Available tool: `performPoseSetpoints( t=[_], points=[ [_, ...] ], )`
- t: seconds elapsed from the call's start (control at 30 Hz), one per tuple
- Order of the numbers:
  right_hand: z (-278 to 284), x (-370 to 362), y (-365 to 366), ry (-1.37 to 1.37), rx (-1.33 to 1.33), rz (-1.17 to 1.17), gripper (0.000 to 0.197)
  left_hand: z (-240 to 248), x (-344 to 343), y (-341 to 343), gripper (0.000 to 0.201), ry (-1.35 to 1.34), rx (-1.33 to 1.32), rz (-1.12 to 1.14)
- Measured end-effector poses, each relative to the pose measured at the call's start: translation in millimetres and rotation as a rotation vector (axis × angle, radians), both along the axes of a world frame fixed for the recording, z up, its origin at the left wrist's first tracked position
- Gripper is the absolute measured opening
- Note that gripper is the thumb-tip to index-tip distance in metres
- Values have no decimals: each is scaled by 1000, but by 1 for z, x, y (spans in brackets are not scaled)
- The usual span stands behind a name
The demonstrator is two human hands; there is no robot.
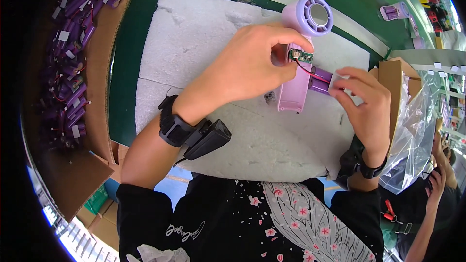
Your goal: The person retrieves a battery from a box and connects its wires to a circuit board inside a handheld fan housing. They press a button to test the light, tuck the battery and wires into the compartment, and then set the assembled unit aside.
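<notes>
Beneath our work spreads a green table [359,0], and on it lies a pitted white foam sheet [184,29]. Along our left a deep cardboard box [104,63] holds a jumbled pile of purple battery packs [73,63]. On the right, a smaller cardboard carton [391,80] and a crumpled clear plastic bag [410,136] crowd close beside our right hand [364,94], limiting the room there. Our left hand [262,58] reaches across the foam, its thumb and forefinger curved around the neck of a lilac handheld fan [307,15] and covering part of it; its remaining fingers are mostly hidden. The fan lies over the foam, its handle open toward us. Another lilac fan [395,12] lies at the far right. A bulky black device [209,139] juts from our left wrist. Our right thumb and fingertips pinch the right end of a purple battery pack [320,81], where a white piece [339,83] shows, beside the handle. Smaller again, a green circuit board [301,56] sits near the fan's neck, and thin red and black wires [304,70] cross the handle toward the pack.
</notes>
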State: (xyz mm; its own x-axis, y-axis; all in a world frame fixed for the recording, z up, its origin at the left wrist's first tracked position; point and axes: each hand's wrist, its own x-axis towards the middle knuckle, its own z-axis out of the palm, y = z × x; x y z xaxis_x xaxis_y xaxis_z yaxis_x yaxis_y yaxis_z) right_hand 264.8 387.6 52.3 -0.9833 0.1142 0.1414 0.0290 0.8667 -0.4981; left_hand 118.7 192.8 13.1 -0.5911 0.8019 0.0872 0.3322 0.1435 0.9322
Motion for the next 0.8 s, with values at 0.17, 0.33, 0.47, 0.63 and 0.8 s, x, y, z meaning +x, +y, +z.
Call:
performPoseSetpoints(
  t=[0.17, 0.33, 0.47, 0.63, 0.8],
  points=[
    [-5, 6, -6, 99, 82, 89, 10, 0, 1, 0, 33, -110, -46, -1],
    [-3, 2, -16, 84, 219, 84, 10, 3, 3, 2, 31, -207, -57, 55],
    [-5, 2, -21, 75, 262, 91, 10, 4, 6, 4, 31, -229, -56, 91],
    [-5, 1, -20, 51, 277, 15, 9, 2, 6, 2, 32, -209, -39, 88],
    [-6, 2, -16, 68, 99, 28, 5, -6, 7, 3, 33, -214, 37, 50]
  ],
)
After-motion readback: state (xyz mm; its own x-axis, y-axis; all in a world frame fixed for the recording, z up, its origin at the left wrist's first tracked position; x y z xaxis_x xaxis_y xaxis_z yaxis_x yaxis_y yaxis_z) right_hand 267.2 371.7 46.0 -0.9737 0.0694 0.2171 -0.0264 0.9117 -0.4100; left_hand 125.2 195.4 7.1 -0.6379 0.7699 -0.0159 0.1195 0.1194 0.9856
